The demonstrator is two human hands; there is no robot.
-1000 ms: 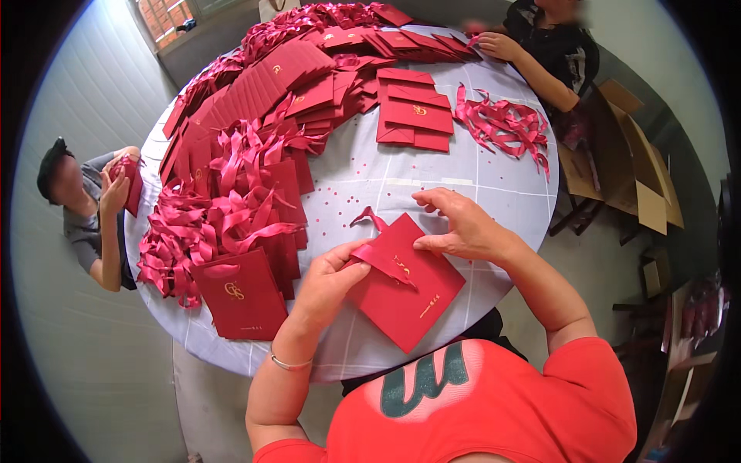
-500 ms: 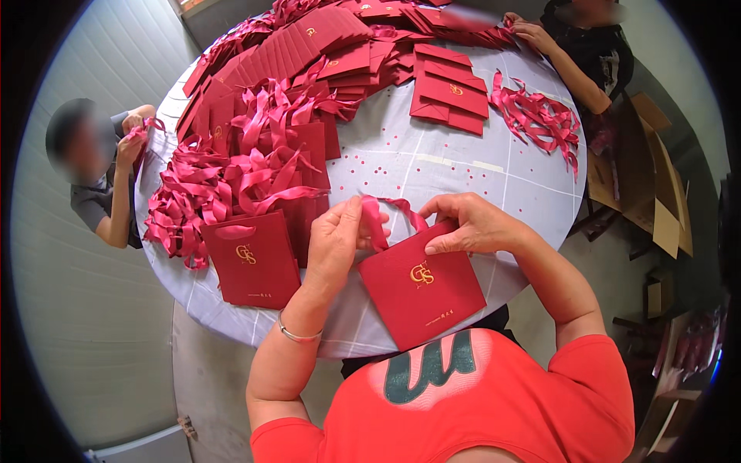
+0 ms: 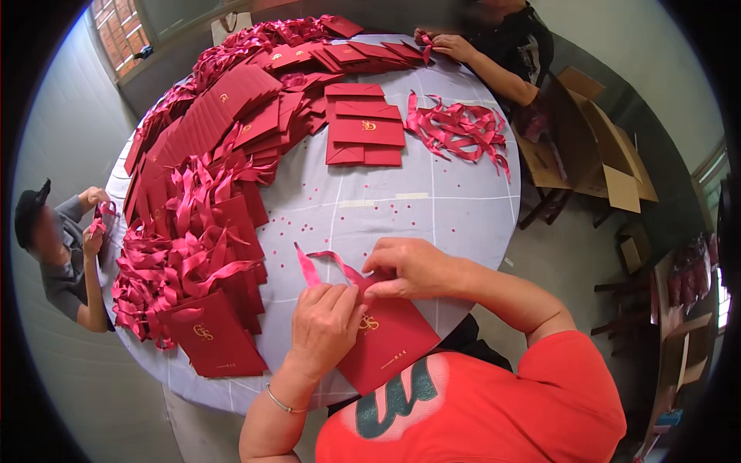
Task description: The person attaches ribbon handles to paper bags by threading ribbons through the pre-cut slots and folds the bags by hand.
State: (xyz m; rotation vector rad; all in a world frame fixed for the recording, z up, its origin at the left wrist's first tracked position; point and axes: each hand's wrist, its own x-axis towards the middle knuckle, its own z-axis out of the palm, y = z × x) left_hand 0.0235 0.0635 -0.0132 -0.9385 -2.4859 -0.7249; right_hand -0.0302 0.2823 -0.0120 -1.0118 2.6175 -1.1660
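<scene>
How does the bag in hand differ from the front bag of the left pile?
The held bag has the left hand and right hand at its top; the front bag has none. The held bag's bottom edge slants; the front bag's runs nearly level. Both are red, with gold marks and pink ribbon.

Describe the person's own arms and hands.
Both the left hand and right hand are ungloved. A thin, silver-coloured bangle circles the left wrist; the right wrist has none. The right sleeve is short and plain red.
</scene>
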